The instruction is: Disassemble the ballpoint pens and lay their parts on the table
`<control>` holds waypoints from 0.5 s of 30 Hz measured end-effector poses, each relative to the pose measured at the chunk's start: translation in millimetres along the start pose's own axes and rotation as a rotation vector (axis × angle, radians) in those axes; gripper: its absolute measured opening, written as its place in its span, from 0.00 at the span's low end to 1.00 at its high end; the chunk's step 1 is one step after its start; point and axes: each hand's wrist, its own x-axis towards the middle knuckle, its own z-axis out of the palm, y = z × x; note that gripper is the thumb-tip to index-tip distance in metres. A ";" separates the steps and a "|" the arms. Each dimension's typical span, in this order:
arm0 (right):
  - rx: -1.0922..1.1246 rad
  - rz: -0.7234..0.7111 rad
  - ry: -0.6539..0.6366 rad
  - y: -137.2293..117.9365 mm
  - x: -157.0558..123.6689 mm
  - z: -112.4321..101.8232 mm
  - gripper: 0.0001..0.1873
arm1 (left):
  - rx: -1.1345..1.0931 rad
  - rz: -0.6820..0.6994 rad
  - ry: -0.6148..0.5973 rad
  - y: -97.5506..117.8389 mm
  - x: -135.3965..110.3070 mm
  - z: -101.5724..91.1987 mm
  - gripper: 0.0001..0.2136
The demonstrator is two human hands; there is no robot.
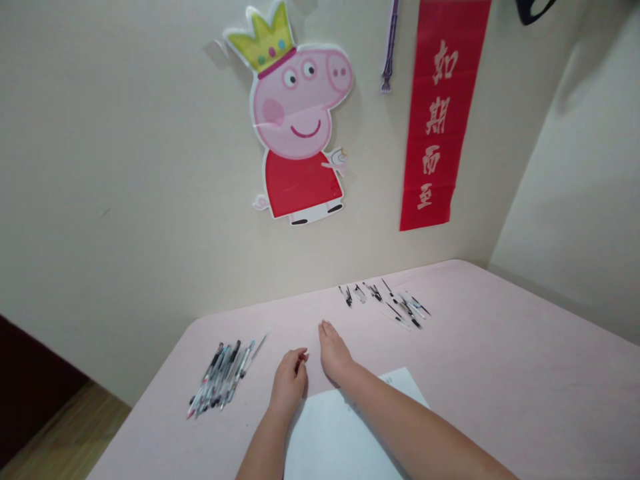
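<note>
My left hand (290,381) rests on the pink table surface just past the upper left of a white sheet of paper (325,443). Its fingers are loosely curled, with a gap at the thumb, and nothing shows in them. Close by on the right, my right hand (334,351) stands on its edge with fingers stretched out, holding nothing. The right forearm crosses over the paper and hides part of it. A pile of pens (223,379) lies to the left of my left hand. Beyond my right hand, several pen parts, dark and clear, (407,310) are scattered near the wall.
The pink-covered table (500,373) meets the wall at its far edge. On the wall hang a cartoon pig cutout (303,177), a red banner (445,120) with white characters and a purple strap (391,50). Wooden floor (80,427) shows at lower left.
</note>
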 end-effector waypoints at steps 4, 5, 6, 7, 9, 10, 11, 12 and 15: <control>0.000 0.030 0.047 12.9 33.3 -2.3 0.32 | 0.006 -0.001 -0.016 -1.2 -0.2 0.8 0.14; 0.001 0.035 0.056 16.3 41.8 -2.7 0.32 | 0.005 -0.003 -0.018 -1.7 -0.2 0.9 0.13; 0.000 0.040 0.064 19.6 50.0 -3.0 0.32 | 0.004 -0.006 -0.020 -2.1 -0.3 1.0 0.13; -0.002 0.045 0.071 22.8 58.0 -3.4 0.32 | 0.002 -0.007 -0.023 -2.5 -0.4 1.0 0.13; -0.009 0.056 0.085 28.9 72.9 -4.0 0.32 | -0.005 -0.008 -0.028 -3.2 -0.5 1.1 0.13; -0.014 0.060 0.092 31.7 79.7 -4.4 0.32 | -0.009 -0.010 -0.030 -3.5 -0.5 1.1 0.13; -0.020 0.064 0.099 34.4 86.0 -4.8 0.32 | -0.012 -0.016 -0.030 -3.8 -0.4 1.2 0.13; -0.027 0.068 0.105 36.8 91.9 -5.2 0.32 | -0.012 -0.023 -0.031 -4.1 -0.3 1.4 0.13; -0.049 0.079 0.114 42.9 106.8 -6.0 0.31 | -0.006 -0.043 -0.038 -4.5 0.5 2.0 0.14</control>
